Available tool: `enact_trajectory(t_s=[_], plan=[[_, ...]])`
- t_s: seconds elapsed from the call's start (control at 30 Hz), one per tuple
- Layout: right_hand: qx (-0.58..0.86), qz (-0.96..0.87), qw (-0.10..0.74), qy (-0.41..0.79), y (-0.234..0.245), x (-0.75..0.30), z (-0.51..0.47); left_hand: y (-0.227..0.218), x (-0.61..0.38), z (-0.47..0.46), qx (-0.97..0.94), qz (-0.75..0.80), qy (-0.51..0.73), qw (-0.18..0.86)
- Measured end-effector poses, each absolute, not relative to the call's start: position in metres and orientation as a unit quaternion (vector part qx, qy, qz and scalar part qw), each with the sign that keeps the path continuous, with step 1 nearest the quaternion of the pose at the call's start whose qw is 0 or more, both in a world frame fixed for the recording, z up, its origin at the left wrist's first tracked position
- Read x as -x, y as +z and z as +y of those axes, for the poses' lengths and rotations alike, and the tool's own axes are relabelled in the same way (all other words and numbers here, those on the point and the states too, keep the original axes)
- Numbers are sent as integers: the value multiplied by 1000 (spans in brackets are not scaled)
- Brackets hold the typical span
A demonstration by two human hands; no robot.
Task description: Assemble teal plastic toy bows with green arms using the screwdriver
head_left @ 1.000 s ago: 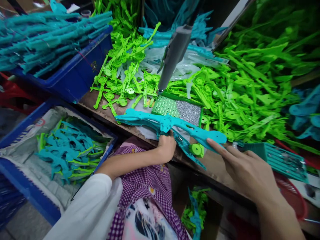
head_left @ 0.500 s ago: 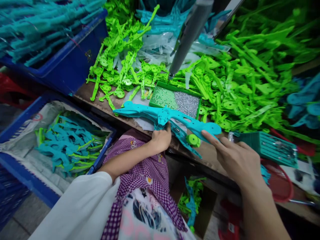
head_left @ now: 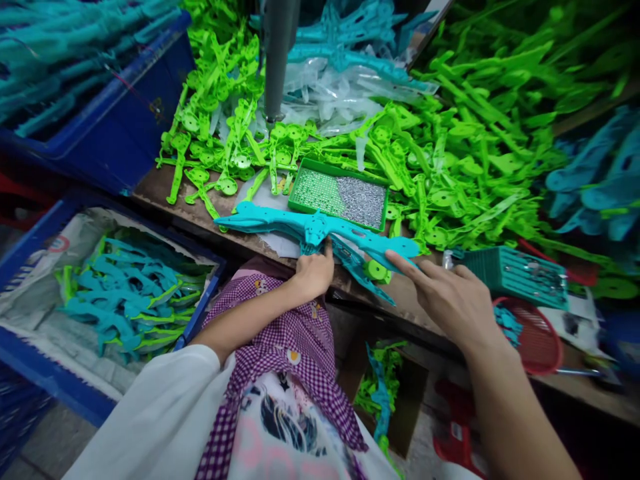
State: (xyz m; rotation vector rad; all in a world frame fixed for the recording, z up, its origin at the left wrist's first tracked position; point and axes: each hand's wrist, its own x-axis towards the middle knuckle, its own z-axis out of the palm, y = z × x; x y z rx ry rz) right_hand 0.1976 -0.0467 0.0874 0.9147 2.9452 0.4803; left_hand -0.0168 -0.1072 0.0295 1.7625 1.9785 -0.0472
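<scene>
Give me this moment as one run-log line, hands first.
left hand: closed on blue part, mid-length | right hand: touching blue part's right end, grip unclear | green tray: beyond blue part, small silvery pieces inside

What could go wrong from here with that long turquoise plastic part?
The long turquoise plastic part sits right by the shallow green plastic tray; a knock might spill its small silver metal pieces.
The right hand shows only a forefinger on one end, so the part could swing if the left hand loosens.
</scene>
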Motion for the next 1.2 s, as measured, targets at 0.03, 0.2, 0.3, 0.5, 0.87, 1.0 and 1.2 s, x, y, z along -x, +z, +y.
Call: enact_trajectory(t_s=[0.03, 0.2, 0.3, 0.5, 0.87, 1.0, 1.2], plan=[[-293, 944, 12, 149, 85, -198, -47, 29, 17, -107, -646, 724, -16, 240], [-286, 944, 29, 159, 71, -201, -48, 22, 13, -107, -647, 729, -2, 225], [-284, 941, 44, 181, 69, -202, -50, 19, 11, -107, -640, 736, 6, 223], [-277, 941, 46, 187, 75, -201, -50, 19, 11, -108, -637, 738, 1, 222], [-343, 934, 78, 57, 61, -198, -54, 23, 13, -108, -650, 733, -12, 199], [-345, 936, 77, 4, 54, -199, -56, 23, 12, -109, -651, 734, -10, 195], [-357, 930, 63, -52, 48, -199, -58, 25, 12, -108, -646, 734, -16, 207]])
